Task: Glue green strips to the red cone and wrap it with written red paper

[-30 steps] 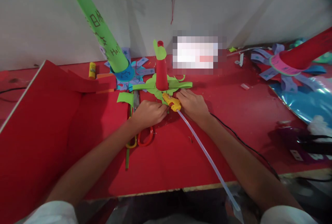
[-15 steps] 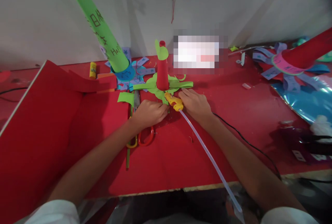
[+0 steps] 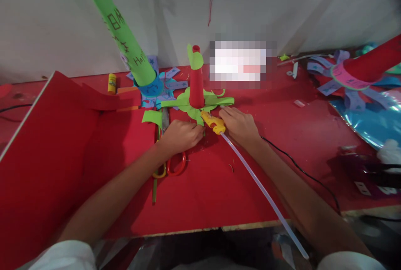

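A red paper cone [image 3: 196, 90] stands on a scalloped green paper base [image 3: 183, 100], with a curled green leaf [image 3: 196, 61] at its top. My left hand [image 3: 183, 137] is closed, pinching the end of a green paper strip [image 3: 199, 119] that reaches out from the base towards me. In my right hand [image 3: 240, 124] is a yellow hot glue gun [image 3: 214, 122], its nozzle near the strip and the base's front edge. A long clear glue stick [image 3: 265, 195] trails from its back. Scissors with red and yellow handles [image 3: 177, 165] lie partly under my left wrist.
A tall green paper tube [image 3: 125, 40] with writing rises at the back left, beside a yellow glue bottle [image 3: 112, 84]. Bent red card [image 3: 46, 145] fills the left. Another red tube [image 3: 376, 63] leans in at the right. The gun's black cord [image 3: 297, 169] crosses the red table [image 3: 188, 207].
My right hand has shifted the glue gun slightly right, and the glue stick's far end has swung to the right. My left hand stays in place on the strip.
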